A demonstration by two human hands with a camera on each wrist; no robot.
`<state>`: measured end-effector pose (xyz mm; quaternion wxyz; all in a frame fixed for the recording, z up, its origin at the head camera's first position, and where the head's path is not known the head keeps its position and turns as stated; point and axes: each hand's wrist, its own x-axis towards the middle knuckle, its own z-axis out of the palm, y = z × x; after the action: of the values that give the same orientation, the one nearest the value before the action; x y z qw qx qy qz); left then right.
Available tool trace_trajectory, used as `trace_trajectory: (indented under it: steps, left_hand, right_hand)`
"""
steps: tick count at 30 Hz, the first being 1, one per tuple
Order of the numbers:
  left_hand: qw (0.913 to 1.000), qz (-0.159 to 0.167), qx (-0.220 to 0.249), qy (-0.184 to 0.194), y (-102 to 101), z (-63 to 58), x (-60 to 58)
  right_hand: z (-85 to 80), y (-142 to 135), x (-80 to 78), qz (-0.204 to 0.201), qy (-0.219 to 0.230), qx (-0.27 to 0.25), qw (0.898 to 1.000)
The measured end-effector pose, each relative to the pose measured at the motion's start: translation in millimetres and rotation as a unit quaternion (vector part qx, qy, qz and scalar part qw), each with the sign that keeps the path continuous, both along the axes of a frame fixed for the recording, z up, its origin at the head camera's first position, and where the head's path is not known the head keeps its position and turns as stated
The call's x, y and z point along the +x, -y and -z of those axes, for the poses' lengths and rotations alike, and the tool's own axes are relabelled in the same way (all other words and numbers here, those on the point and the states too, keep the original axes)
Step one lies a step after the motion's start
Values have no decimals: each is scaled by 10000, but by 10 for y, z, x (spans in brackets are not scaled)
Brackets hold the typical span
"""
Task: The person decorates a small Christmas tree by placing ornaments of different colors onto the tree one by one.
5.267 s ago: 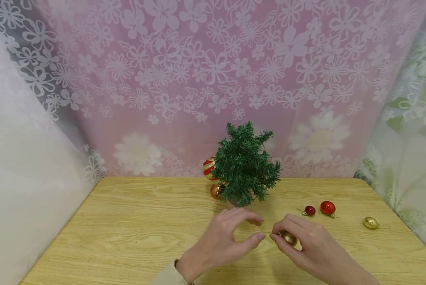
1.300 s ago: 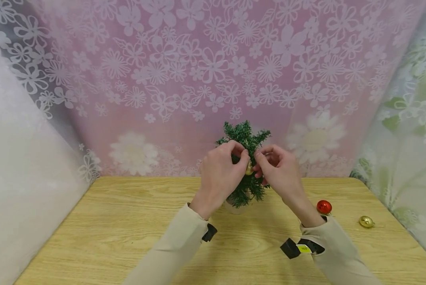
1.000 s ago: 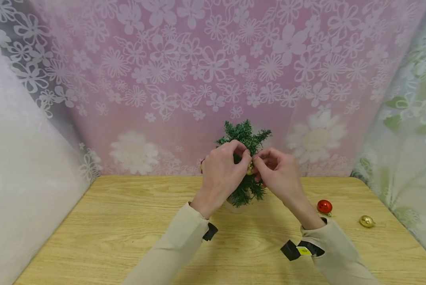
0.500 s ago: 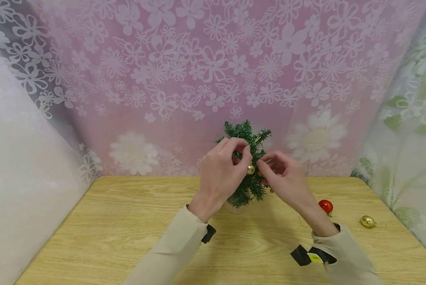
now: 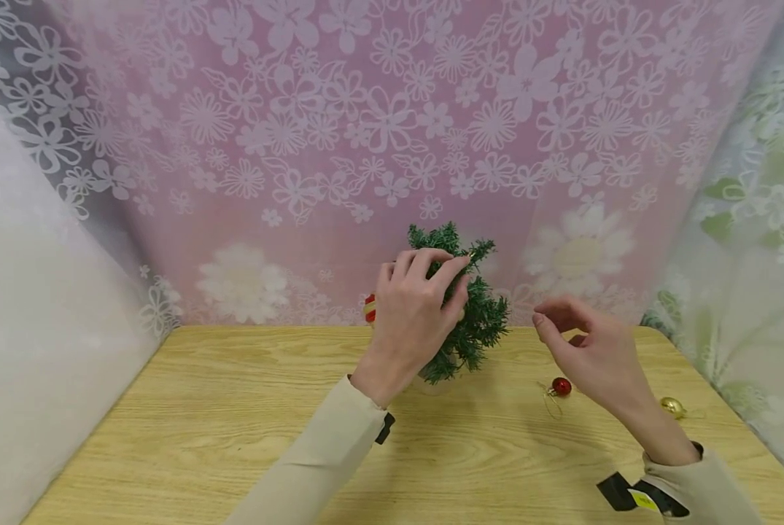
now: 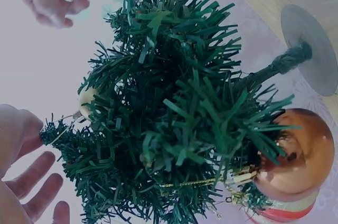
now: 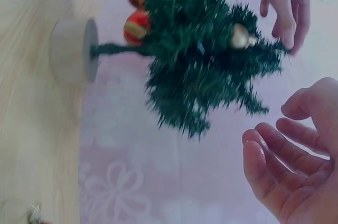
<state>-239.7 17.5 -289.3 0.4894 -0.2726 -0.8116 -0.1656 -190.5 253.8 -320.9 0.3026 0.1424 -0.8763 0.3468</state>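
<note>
A small artificial Christmas tree (image 5: 486,317) stands on the table. My left hand (image 5: 414,310) is at its front, the fingertips touching a branch tip, thumb and index finger slightly apart. From that branch hangs a gold bauble (image 7: 240,36) on a thin loop, mostly covered by the hand in the head view. A copper bauble (image 6: 297,155) and a red-and-gold striped bauble (image 7: 137,27) are at the tree's other side; a gold cord runs from the copper one into the branches. My right hand (image 5: 595,354) is held in the air right of the tree, fingers loosely bent around nothing.
On the table (image 5: 234,423) to the right lie a small dark red bauble (image 5: 561,386) with its gold string and a gold bauble (image 5: 672,407). The tree has a pale round base (image 7: 74,50). A floral curtain (image 5: 339,146) hangs behind the table.
The gold bauble went from the table onto the tree. In the last half second my right hand drew back rightward from it, now covering the larger red bauble. My left fingers loosened.
</note>
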Motion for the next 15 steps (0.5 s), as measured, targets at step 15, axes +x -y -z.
trace_trajectory:
  steps: [15]
  left_hand:
    - [9999, -134, 59, 14, -2, 20, 1]
  right_hand:
    - [334, -486, -9, 240, -194, 524, 9981]
